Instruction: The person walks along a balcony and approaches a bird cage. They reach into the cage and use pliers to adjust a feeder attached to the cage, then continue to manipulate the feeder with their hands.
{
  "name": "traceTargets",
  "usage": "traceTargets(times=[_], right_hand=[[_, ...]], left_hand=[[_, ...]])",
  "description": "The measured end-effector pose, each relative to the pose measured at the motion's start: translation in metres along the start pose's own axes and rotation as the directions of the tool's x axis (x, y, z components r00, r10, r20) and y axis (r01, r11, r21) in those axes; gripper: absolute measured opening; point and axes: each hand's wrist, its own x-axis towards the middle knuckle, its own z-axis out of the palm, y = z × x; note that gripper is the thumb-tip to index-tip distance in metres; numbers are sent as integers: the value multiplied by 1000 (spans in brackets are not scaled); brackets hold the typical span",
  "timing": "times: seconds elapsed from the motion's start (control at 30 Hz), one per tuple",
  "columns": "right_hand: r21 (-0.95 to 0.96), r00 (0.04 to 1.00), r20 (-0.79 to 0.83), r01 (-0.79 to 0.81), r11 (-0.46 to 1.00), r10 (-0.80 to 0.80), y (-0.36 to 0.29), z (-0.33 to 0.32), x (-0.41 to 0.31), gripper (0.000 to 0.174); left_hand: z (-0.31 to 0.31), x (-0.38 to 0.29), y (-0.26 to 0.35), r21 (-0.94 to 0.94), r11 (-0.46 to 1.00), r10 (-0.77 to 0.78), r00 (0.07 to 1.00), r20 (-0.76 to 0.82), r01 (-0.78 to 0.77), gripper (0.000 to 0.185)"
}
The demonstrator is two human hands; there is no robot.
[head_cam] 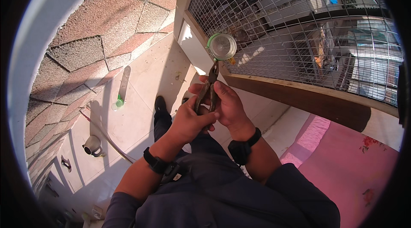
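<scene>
A pair of old pliers [212,80] points away from me, its jaws at the lower edge of a round clear container with a green rim [222,46]. That container sits against the wire mesh panel [276,44], near its wooden frame; a small yellow part shows beside it. My left hand [192,117] is closed round the left handle of the pliers. Around the right handle is my right hand [229,104], its thumb near the pivot. Whether the jaws grip a wire or the rim is too small to tell.
A textured stone wall [106,28] rises at the left. On the tiled floor lie a green and clear plastic container [118,103], a grey pitcher [92,146] and a thin hose [109,138]. Pink floral fabric [340,163] covers a surface at the lower right, below a wooden beam [301,96].
</scene>
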Motion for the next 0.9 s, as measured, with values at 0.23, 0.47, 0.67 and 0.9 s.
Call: traceTargets(times=[0.23, 0.47, 0.67, 0.9], right_hand=[[-68, 997, -29, 70, 995, -72, 8, -3, 9, 40], [-15, 997, -27, 66, 998, -66, 8, -6, 6, 39], [9, 999, 1, 54, 999, -54, 4, -5, 7, 38], [-133, 994, -79, 68, 989, -79, 4, 0, 5, 36]], left_hand=[[10, -2, 0, 467, 878, 221, 954, -202, -104, 34], [-11, 4, -6, -97, 991, -72, 985, 156, 87, 24], [-8, 10, -13, -139, 984, -89, 980, 176, 114, 12], [4, 10, -18, 265, 964, 16, 993, -117, 16, 18]])
